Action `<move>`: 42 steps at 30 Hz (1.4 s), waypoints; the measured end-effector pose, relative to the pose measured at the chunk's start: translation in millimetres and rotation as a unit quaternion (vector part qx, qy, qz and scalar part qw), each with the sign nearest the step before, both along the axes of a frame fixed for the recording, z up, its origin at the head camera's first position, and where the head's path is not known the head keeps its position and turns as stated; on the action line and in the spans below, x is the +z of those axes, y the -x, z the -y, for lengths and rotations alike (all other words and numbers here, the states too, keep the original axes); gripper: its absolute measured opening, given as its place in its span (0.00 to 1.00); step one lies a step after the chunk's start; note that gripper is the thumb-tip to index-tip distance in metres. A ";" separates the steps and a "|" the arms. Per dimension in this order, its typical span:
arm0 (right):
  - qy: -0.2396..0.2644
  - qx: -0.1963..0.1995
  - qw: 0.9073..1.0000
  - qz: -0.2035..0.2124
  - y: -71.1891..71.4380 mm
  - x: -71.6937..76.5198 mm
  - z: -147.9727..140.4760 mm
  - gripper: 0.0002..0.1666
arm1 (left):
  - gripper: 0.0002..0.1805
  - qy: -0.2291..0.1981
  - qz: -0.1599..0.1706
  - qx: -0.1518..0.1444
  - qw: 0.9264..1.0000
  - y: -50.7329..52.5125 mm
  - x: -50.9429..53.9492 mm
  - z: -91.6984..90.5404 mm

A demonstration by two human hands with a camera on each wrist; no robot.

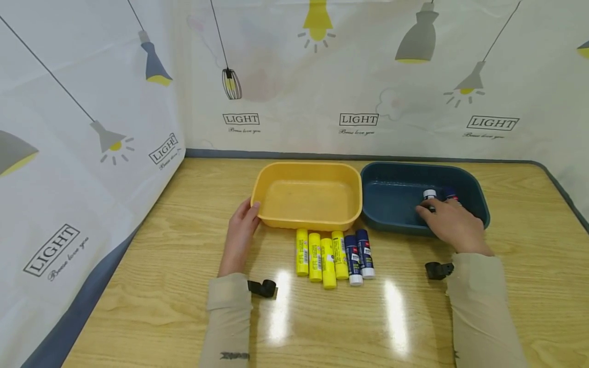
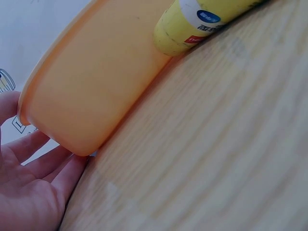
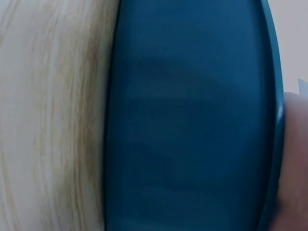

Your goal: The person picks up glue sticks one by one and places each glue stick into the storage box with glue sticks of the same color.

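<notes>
The right hand (image 1: 455,227) bent over a white-capped stick (image 1: 429,194) and a dark-capped stick (image 1: 450,193) in the blue tray (image 1: 391,204), apparently placing or picking up; whether its hidden fingers gripped either could not be told, and the next move seemingly called for clearing the rim. The left hand (image 1: 243,222) held the yellow tray (image 1: 306,197) by its near left corner. Nearer lay four yellow sticks (image 1: 315,258), with two blue sticks (image 1: 353,260) to their right.
</notes>
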State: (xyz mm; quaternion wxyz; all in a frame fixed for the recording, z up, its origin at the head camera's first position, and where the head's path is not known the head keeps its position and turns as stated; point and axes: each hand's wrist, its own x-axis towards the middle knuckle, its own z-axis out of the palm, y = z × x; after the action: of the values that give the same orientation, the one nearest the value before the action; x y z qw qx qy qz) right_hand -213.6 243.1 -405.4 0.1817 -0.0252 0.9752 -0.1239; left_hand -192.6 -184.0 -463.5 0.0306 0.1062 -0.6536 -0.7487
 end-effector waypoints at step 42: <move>0.164 -0.027 0.962 -0.214 -19.8 17.9 4.5 0.31 | 0.29 0.003 0.013 -0.004 1.000 -1.0 0.9 0.4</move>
State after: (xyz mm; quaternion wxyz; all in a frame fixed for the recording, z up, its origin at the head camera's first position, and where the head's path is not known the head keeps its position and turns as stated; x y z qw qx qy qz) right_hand -193.8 238.6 -387.4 -0.0415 -0.0542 0.9578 -0.2792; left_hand -191.6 -184.5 -462.5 0.0192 0.1133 -0.6569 -0.7452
